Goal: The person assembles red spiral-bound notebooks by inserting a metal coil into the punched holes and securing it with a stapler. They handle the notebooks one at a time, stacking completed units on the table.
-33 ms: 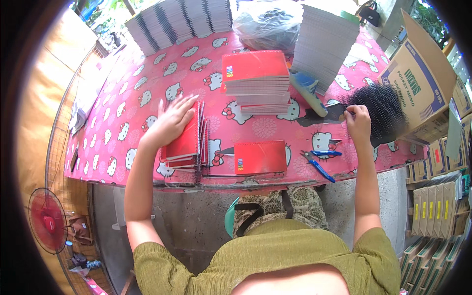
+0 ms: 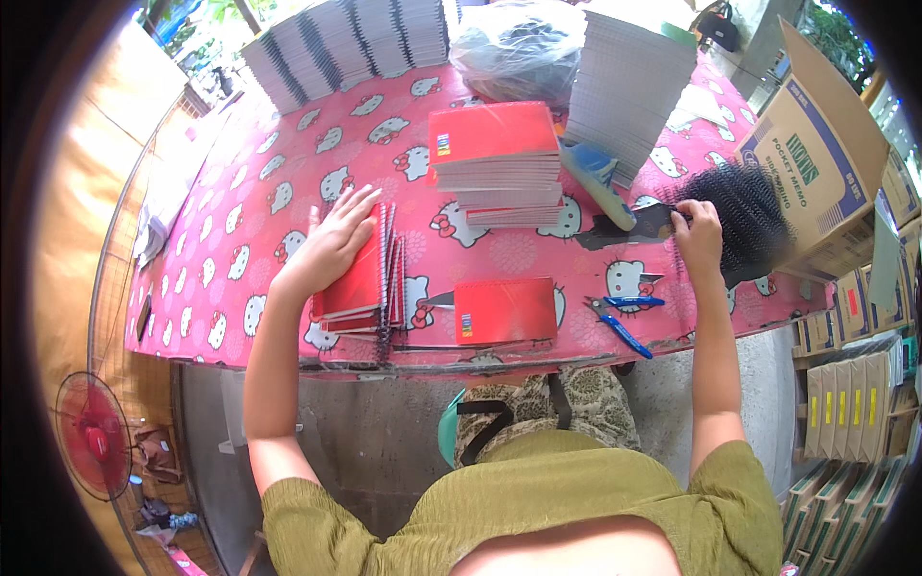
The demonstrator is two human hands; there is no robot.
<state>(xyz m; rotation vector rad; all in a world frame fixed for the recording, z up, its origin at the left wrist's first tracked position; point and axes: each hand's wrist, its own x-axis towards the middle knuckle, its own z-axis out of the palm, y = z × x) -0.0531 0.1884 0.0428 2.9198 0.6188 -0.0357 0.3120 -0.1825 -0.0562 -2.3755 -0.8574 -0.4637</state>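
My left hand (image 2: 336, 240) lies with fingers stretched over a pile of red notebooks (image 2: 357, 288) at the table's front left. Black spiral coils show along this pile's right edge. To the right, my right hand (image 2: 698, 232) pinches thumb and fingers together at the left edge of a heap of black spiral binding coils (image 2: 740, 216). A thin black coil seems to be between the fingertips, mostly hidden by them. Between my hands, a single red notebook (image 2: 504, 312) lies flat near the front edge. Right of it are blue-handled cutting pliers (image 2: 622, 328).
Behind the single notebook stands a stack of red notebooks (image 2: 495, 134). A pale blue-and-cream tool (image 2: 600, 182) leans beside tall paper stacks (image 2: 629, 91). Farther back are a clear plastic bag (image 2: 514, 48) and spiral-bound stacks (image 2: 346, 48). An open carton (image 2: 816, 154) borders the coils.
The whole view has shifted slightly. Both hands keep nearly the same places, the left on the notebook pile and the right at the coils.
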